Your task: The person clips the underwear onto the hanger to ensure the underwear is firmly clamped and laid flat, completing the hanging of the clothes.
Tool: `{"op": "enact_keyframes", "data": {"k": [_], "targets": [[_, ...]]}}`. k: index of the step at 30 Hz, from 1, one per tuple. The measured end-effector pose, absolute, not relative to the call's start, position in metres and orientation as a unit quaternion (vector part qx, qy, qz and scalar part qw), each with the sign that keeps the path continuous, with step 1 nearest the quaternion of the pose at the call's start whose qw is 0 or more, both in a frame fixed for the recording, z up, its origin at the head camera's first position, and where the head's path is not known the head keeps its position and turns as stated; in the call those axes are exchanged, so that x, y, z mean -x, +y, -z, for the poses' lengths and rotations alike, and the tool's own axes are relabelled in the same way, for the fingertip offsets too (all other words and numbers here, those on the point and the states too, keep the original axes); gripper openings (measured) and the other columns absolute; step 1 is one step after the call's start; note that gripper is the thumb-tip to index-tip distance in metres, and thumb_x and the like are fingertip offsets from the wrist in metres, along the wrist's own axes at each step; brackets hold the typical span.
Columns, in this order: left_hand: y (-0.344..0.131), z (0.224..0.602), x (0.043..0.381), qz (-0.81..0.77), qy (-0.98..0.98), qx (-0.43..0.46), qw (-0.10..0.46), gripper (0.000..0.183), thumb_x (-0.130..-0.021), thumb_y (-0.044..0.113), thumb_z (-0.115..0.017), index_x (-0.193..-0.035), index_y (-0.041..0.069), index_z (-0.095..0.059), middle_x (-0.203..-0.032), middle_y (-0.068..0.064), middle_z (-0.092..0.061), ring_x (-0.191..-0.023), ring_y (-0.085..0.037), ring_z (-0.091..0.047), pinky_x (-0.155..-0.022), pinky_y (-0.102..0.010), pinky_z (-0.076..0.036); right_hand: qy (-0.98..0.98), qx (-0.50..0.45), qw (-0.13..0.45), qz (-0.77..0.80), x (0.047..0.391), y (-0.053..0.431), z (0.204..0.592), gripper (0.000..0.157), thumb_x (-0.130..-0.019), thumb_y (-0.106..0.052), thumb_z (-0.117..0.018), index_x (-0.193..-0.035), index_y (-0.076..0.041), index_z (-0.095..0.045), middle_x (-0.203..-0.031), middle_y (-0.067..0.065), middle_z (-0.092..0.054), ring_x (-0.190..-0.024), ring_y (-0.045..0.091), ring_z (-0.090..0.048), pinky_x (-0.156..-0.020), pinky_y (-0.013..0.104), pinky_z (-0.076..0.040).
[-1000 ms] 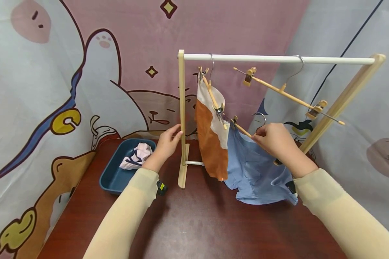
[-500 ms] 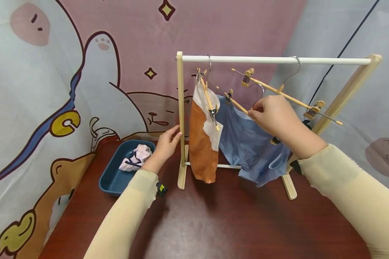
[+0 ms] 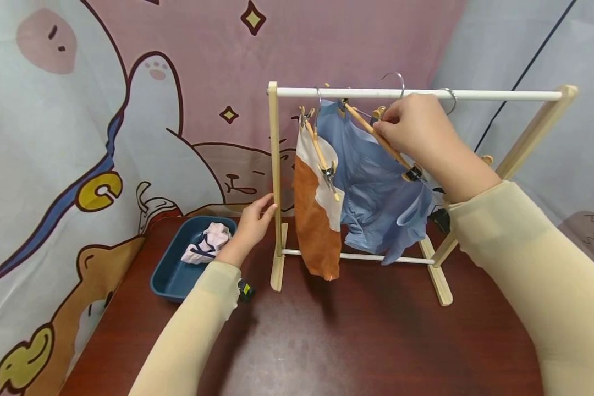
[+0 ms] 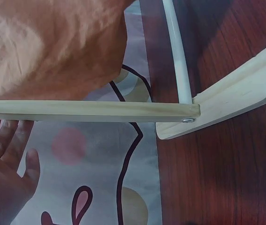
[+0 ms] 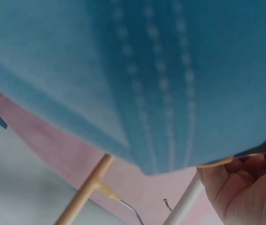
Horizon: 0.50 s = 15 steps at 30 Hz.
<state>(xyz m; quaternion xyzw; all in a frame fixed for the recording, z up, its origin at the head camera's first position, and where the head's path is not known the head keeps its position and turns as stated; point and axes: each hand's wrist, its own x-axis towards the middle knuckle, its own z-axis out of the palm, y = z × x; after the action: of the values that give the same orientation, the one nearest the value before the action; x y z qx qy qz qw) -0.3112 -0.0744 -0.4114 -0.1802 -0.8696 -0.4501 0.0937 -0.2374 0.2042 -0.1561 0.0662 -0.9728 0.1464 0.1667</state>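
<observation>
My right hand point(image 3: 418, 124) pinches the wooden bar of a clip hanger point(image 3: 358, 117) near its middle. From its clips hangs a light blue garment point(image 3: 371, 187), whose stitched cloth fills much of the right wrist view. The hanger's metal hook point(image 3: 394, 78) stands above the white rail point(image 3: 336, 93) of a small clothes rack. My left hand point(image 3: 251, 223) touches the rack's left wooden post point(image 3: 275, 159); its fingers point(image 4: 17, 140) reach behind the post, with the thumb apart. An orange and white garment point(image 3: 317, 242) hangs from another clip hanger at the rail's left.
Partly hidden behind my right hand, a third hanger is on the rail by its hook point(image 3: 449, 102). A dark blue bin point(image 3: 159, 275) with a crumpled pink cloth point(image 3: 209, 239) sits at left on the reddish-brown table point(image 3: 297, 352). A cartoon-printed curtain point(image 3: 198, 71) hangs behind.
My right hand has raised the hanger and blue garment from below the rail until the hook is above it. The garment's lower edge has come off the table. My left hand stays at the post.
</observation>
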Motion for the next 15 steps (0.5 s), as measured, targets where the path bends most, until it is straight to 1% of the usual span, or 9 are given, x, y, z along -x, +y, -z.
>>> {"op": "enact_keyframes", "data": {"k": [3, 5, 8, 11, 12, 15], "targets": [[-0.075, 0.412, 0.311, 0.451, -0.869, 0.181, 0.095, 0.046, -0.098, 0.027, -0.05, -0.139, 0.006, -0.046, -0.14, -0.018, -0.049, -0.13, -0.031, -0.045, -0.106, -0.045, -0.037, -0.978, -0.055, 0.148, -0.138, 0.245, 0.202, 0.149, 0.03, -0.091, -0.024, -0.056, -0.094, -0.001, -0.074, -0.088, 0.016, -0.071, -0.083, 0.027, -0.057, -0.057, 0.028, -0.041], [-0.074, 0.413, 0.312, 0.451, -0.868, 0.183, 0.098, 0.046, -0.098, 0.026, -0.05, -0.139, 0.005, -0.046, -0.139, -0.018, -0.049, -0.129, -0.031, -0.045, -0.105, -0.044, -0.038, -0.981, -0.047, 0.132, -0.135, 0.249, 0.201, 0.147, 0.031, -0.092, -0.025, -0.055, -0.095, -0.001, -0.074, -0.092, 0.016, -0.071, -0.083, 0.026, -0.06, -0.056, 0.027, -0.043], [-0.074, 0.414, 0.313, 0.451, -0.867, 0.186, 0.101, 0.046, -0.098, 0.026, -0.05, -0.139, 0.004, -0.046, -0.139, -0.019, -0.049, -0.129, -0.031, -0.046, -0.104, -0.045, -0.039, -0.984, -0.036, 0.104, -0.139, 0.254, 0.199, 0.147, 0.03, -0.091, -0.024, -0.054, -0.093, -0.001, -0.074, -0.08, 0.012, -0.07, -0.07, 0.02, -0.062, -0.053, 0.025, -0.045], [-0.074, 0.415, 0.313, 0.451, -0.867, 0.186, 0.102, 0.046, -0.098, 0.026, -0.05, -0.139, 0.004, -0.046, -0.139, -0.019, -0.049, -0.128, -0.031, -0.046, -0.104, -0.045, -0.04, -0.985, -0.03, 0.088, -0.146, 0.257, 0.197, 0.15, 0.028, -0.09, -0.023, -0.055, -0.089, -0.001, -0.073, -0.069, 0.007, -0.066, -0.06, 0.016, -0.059, -0.05, 0.025, -0.045], [-0.074, 0.415, 0.313, 0.452, -0.866, 0.185, 0.102, 0.046, -0.098, 0.026, -0.051, -0.139, 0.005, -0.046, -0.138, -0.019, -0.049, -0.128, -0.031, -0.046, -0.104, -0.045, -0.04, -0.985, -0.028, 0.084, -0.147, 0.257, 0.196, 0.151, 0.028, -0.09, -0.023, -0.055, -0.088, -0.002, -0.073, -0.067, 0.006, -0.065, -0.059, 0.016, -0.058, -0.05, 0.025, -0.045], [-0.074, 0.416, 0.313, 0.455, -0.865, 0.184, 0.103, 0.046, -0.098, 0.027, -0.051, -0.139, 0.006, -0.047, -0.138, -0.018, -0.05, -0.128, -0.031, -0.047, -0.104, -0.045, -0.039, -0.986, -0.025, 0.085, -0.144, 0.257, 0.195, 0.156, 0.027, -0.09, -0.023, -0.056, -0.085, -0.002, -0.073, -0.069, 0.006, -0.063, -0.063, 0.019, -0.056, -0.05, 0.027, -0.044]]}}
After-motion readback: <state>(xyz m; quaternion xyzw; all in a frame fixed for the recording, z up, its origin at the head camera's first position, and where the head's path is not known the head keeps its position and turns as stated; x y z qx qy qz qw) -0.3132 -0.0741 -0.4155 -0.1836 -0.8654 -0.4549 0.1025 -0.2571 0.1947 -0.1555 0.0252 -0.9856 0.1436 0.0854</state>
